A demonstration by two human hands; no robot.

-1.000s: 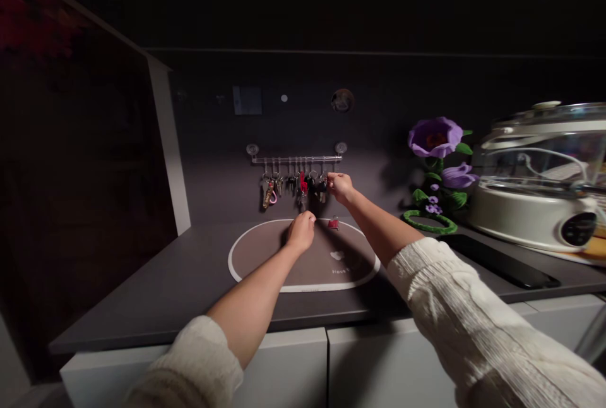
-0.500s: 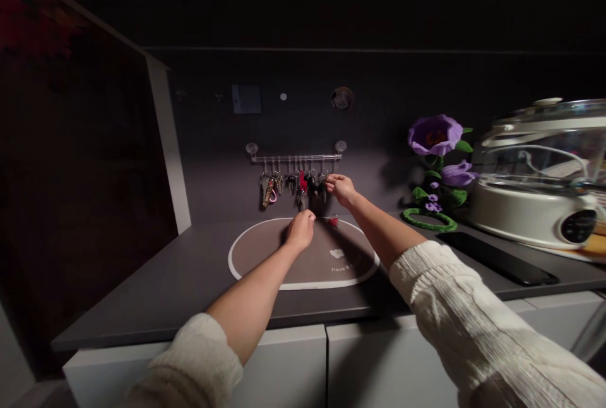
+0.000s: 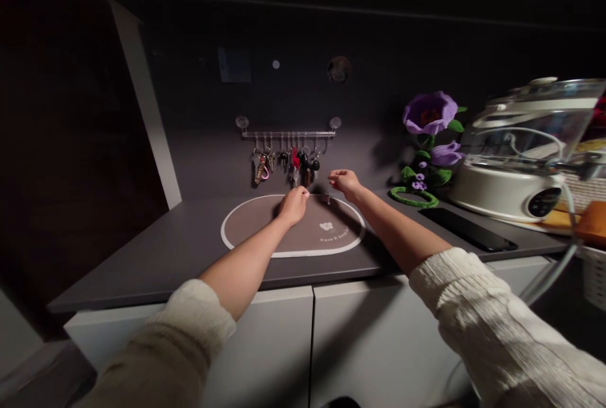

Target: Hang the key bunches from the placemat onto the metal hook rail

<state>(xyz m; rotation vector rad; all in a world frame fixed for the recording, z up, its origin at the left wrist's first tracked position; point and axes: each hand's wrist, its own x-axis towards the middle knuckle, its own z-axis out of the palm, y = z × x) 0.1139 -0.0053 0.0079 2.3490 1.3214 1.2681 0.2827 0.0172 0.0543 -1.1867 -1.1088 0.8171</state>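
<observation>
My left hand (image 3: 294, 206) is closed in a loose fist over the back part of an oval brown mat (image 3: 255, 231) with a white rim. What its fingers hold, if anything, is hidden. To the right, my right hand (image 3: 346, 183) is raised with its fingers slightly parted, and nothing shows in them. It is just right of and below a clear hook rail (image 3: 288, 135) on the wall. Several bunches of keys (image 3: 305, 165) hang from the rail's hooks, one with a red tag (image 3: 295, 158). A small keyring (image 3: 326, 197) lies at the mat's back edge, in shadow.
A purple knitted flower (image 3: 430, 114) with a green ring base stands to the right. In front of it lies a black phone-like slab (image 3: 468, 229). A white appliance with a clear lid (image 3: 502, 190) is at the far right. White cabinet doors (image 3: 265, 338) are below the counter.
My right hand has come away from the rightmost hanging keys, moving right and slightly down. My left hand stays closed near the mat. The view has tilted down.
</observation>
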